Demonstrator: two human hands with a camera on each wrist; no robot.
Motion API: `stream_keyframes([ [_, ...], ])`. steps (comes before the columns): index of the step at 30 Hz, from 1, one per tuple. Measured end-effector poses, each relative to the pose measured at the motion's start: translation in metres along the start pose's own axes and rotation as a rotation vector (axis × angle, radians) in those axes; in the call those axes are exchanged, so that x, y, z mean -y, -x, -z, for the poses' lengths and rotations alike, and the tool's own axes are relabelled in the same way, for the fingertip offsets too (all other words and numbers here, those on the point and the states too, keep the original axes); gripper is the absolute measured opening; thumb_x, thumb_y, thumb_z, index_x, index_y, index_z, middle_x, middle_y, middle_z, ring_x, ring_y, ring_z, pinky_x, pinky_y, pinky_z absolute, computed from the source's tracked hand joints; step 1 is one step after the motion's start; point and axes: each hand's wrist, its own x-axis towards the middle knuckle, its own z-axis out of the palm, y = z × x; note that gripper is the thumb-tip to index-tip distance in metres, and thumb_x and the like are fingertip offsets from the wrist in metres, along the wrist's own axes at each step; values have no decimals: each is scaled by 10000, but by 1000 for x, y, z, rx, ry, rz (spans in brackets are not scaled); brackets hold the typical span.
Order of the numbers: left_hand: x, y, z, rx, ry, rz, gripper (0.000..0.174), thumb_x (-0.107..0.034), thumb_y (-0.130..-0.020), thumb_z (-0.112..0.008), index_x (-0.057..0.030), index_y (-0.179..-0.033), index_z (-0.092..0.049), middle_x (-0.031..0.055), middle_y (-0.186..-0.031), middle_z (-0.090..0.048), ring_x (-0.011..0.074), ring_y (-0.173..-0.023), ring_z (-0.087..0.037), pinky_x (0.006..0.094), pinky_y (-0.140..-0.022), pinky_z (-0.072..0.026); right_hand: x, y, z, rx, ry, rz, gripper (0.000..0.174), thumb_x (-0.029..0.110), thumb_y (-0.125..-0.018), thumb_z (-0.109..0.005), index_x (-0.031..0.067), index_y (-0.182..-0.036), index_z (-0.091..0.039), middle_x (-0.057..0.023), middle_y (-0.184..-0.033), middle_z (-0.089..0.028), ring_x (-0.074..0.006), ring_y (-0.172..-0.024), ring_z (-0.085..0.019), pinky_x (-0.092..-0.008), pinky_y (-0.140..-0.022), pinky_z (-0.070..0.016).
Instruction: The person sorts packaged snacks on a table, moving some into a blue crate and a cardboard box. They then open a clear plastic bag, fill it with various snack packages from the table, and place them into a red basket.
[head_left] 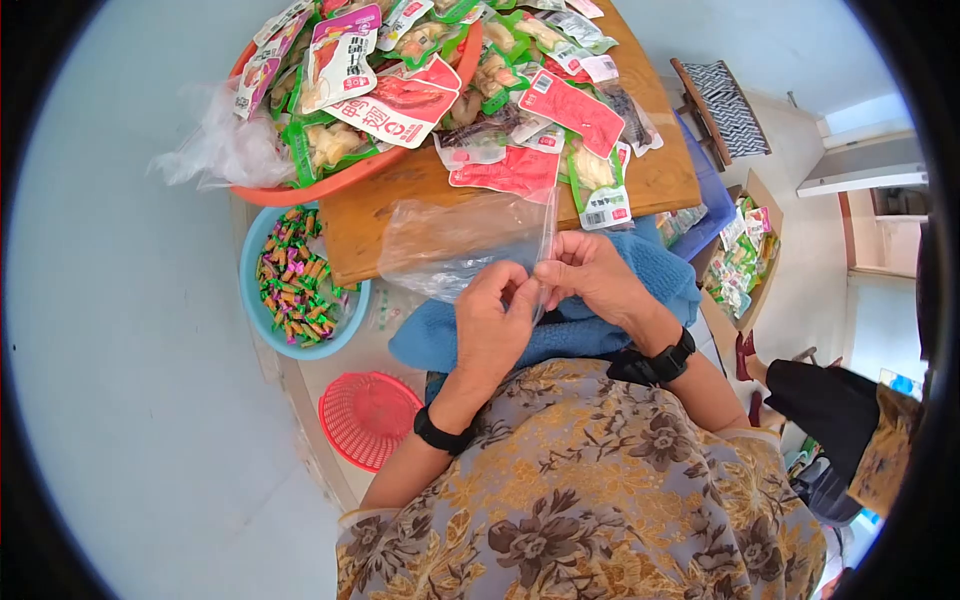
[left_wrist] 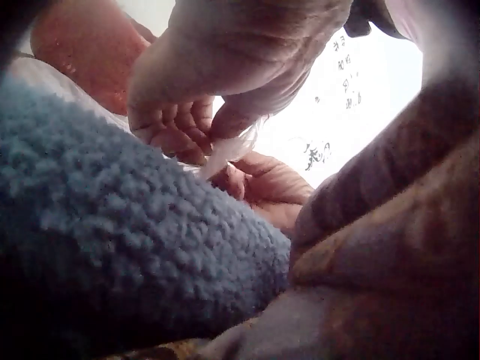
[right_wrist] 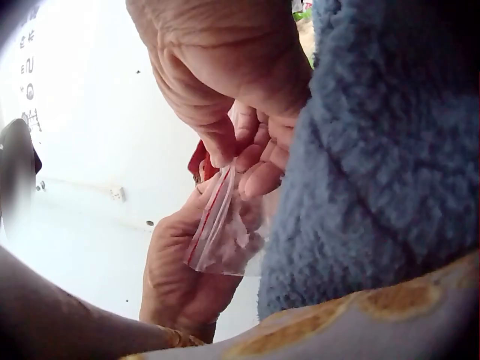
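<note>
A clear zip-lock bag (head_left: 455, 238) lies toward the table edge, its mouth side turned to the right. My left hand (head_left: 492, 315) pinches the bag close to the zip between thumb and fingers. Beside it, my right hand (head_left: 598, 278) pinches the same edge, the fingertips of both hands close together. In the right wrist view, a red line runs along the zip of the bag (right_wrist: 214, 225). A blue fleecy cloth (head_left: 430, 340) lies on the lap under both hands. Looking from the left wrist, a whitish fold of the bag (left_wrist: 229, 152) shows at the fingertips.
Sealed snack packets (head_left: 575, 110) cover much of the wooden table (head_left: 355, 235). More fill an orange-red basin (head_left: 330, 190). Below stand a light-blue basin (head_left: 258, 325) of wrapped sweets and a red basket (head_left: 370, 420). A cardboard box (head_left: 770, 275) of packets and another person's leg (head_left: 820, 400) are at right.
</note>
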Motion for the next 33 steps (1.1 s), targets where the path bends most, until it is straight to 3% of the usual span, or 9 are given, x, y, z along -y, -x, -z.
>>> stream_keyframes([
  [10,14,-1,10,-23,140,84,61,-48,-948,-644,-18,-907,-611,-53,-763,-556,36,-693,-506,215,-619,-428,1,0,0,37,-18,6,176,180,-904,-738,47,-881,-625,-60,-743,-681,-120,-623,-657,-248,-578,-560],
  [14,1,1,24,-109,105,32,70,-53,-952,-644,-23,-908,-598,-50,-761,-543,36,-691,-496,197,-608,-402,-5,0,5,-42,-29,0,132,140,-908,-713,56,-896,-612,-49,-736,-671,-126,-627,-658,-260,-561,-554],
  [17,-19,5,31,-117,-116,-135,118,-82,-924,-686,-16,-888,-595,-21,-723,-549,52,-669,-503,201,-603,-403,1,1,0,-91,77,-1,105,104,-906,-690,43,-911,-605,-43,-729,-664,-117,-620,-651,-256,-539,-545],
  [20,-24,14,23,-60,-203,-41,258,-133,-845,-772,-9,-964,-579,50,-784,-577,128,-693,-546,260,-633,-450,3,-1,-12,-91,129,9,142,52,-888,-687,33,-854,-551,-69,-719,-661,-119,-575,-644,-251,-502,-536],
  [22,-22,19,15,-75,-407,-175,459,-133,-770,-807,-2,-1119,-538,144,-947,-598,254,-832,-606,355,-725,-502,-2,-4,-17,-65,103,56,148,43,-886,-687,33,-851,-543,-49,-704,-636,-113,-573,-637,-250,-487,-523],
  [25,-20,23,5,-62,-523,-257,620,-98,-741,-785,10,-1259,-461,212,-1088,-567,374,-991,-589,433,-822,-504,-3,-6,-23,-60,115,42,137,22,-883,-661,36,-834,-534,-26,-691,-600,-113,-575,-637,-247,-484,-517],
  [29,-13,22,6,-105,-511,-222,620,-38,-749,-725,22,-1298,-445,237,-1108,-565,415,-1035,-576,453,-853,-499,-10,-10,-28,-37,145,54,135,0,-844,-644,35,-795,-523,-13,-679,-569,-94,-596,-597,-252,-514,-489],
  [31,-11,18,9,-93,-528,-252,591,6,-725,-674,33,-1278,-468,238,-1127,-558,433,-1027,-561,483,-846,-490,-12,-13,-30,-82,432,239,131,-6,-789,-635,26,-764,-511,-22,-668,-548,-90,-613,-527,-273,-546,-449],
  [33,-6,17,8,-104,-575,-266,574,5,-734,-671,32,-1273,-474,227,-1111,-566,422,-1009,-567,484,-829,-490,-10,-14,-32,-82,429,219,128,-2,-772,-635,21,-763,-510,-34,-664,-541,-97,-622,-501,-285,-555,-436],
])
